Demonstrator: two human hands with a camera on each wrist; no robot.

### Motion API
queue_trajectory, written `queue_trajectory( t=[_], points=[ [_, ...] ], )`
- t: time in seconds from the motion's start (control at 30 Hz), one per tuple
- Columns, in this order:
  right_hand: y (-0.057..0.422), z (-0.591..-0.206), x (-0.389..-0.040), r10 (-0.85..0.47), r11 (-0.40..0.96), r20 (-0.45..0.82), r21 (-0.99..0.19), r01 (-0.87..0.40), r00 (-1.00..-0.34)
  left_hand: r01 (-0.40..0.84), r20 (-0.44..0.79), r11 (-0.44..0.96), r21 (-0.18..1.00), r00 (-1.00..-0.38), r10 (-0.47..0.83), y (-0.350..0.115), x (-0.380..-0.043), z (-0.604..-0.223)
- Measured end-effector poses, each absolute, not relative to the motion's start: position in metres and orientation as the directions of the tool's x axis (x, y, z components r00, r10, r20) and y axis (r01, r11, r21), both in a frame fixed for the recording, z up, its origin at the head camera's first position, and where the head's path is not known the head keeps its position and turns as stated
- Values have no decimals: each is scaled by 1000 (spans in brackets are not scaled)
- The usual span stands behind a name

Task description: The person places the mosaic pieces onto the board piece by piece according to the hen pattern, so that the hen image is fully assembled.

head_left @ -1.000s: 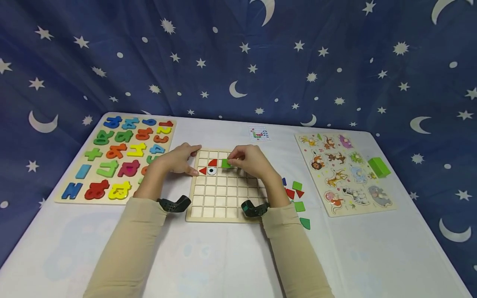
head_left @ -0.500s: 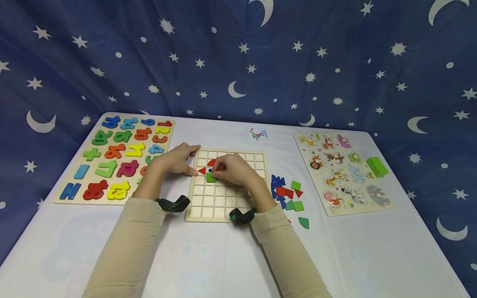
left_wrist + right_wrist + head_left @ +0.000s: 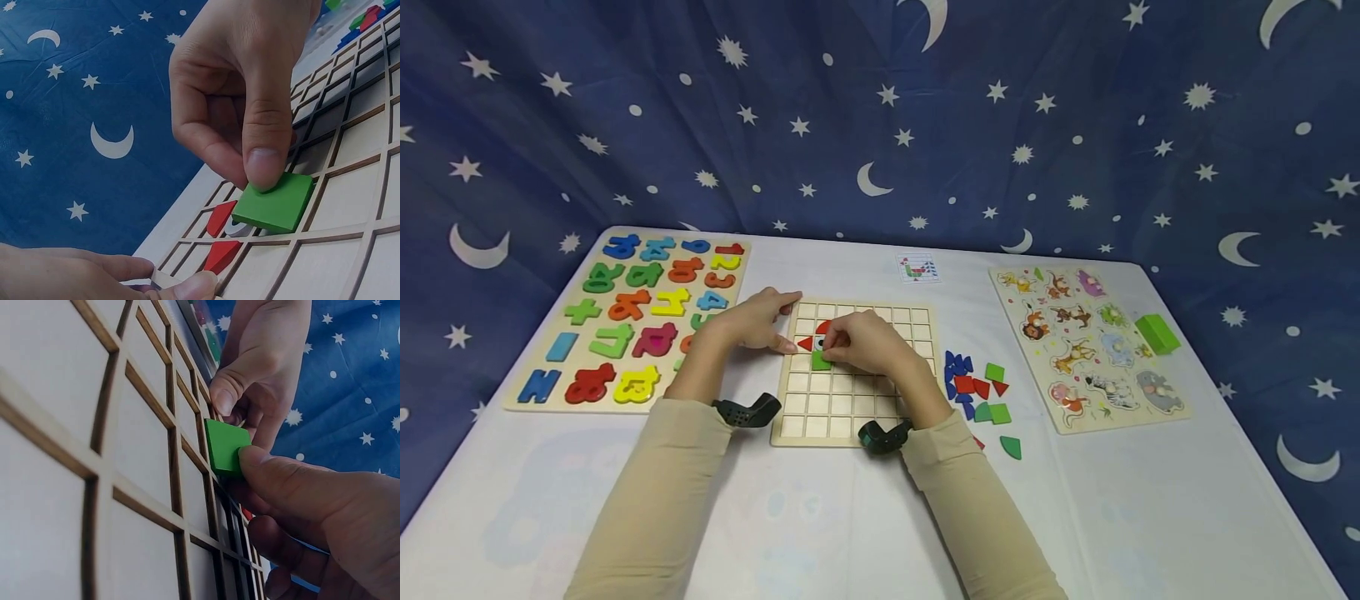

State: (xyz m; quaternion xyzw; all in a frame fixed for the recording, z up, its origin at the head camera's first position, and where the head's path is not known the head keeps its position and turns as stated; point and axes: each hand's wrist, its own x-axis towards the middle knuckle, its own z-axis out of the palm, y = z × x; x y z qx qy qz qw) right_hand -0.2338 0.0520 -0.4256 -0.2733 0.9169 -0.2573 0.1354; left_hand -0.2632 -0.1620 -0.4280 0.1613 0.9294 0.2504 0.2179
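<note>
A green square tile (image 3: 821,361) is pinched between thumb and fingers of my right hand (image 3: 868,343). It is tilted over the wooden grid board (image 3: 842,405), just below the white tile with a black dot (image 3: 819,342), mostly behind my fingers. Left of that dotted tile lies a red triangle (image 3: 806,343); above it sits a red rounded piece (image 3: 824,327). My left hand (image 3: 756,323) rests at the board's upper left edge, thumb and index finger spread against the frame. The left wrist view shows the green tile (image 3: 275,203) raised at one side above its cell.
Loose blue pieces (image 3: 957,367), red pieces (image 3: 964,384) and green pieces (image 3: 1000,413) lie right of the board. A pattern card (image 3: 918,268) is behind it. A number puzzle (image 3: 572,312) stands left; an animal puzzle (image 3: 1082,350) and green block (image 3: 1157,334) are right.
My right hand has carried the green tile left and toward me, from the board's upper rows to below the dotted tile. In the last half second it has barely moved. The left hand stays put.
</note>
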Motion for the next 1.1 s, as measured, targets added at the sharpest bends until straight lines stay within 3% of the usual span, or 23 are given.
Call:
queue_trajectory(
  t=[0.77, 1.1],
  points=[
    [54, -417, -230, -588, 740, -174, -509, -439, -790, 181, -331, 822, 540, -852, 405, -162, -263, -428],
    [50, -415, -228, -551, 806, -199, -379, -455, -810, 187, -332, 824, 535, -851, 408, -162, -262, -427]
  ],
)
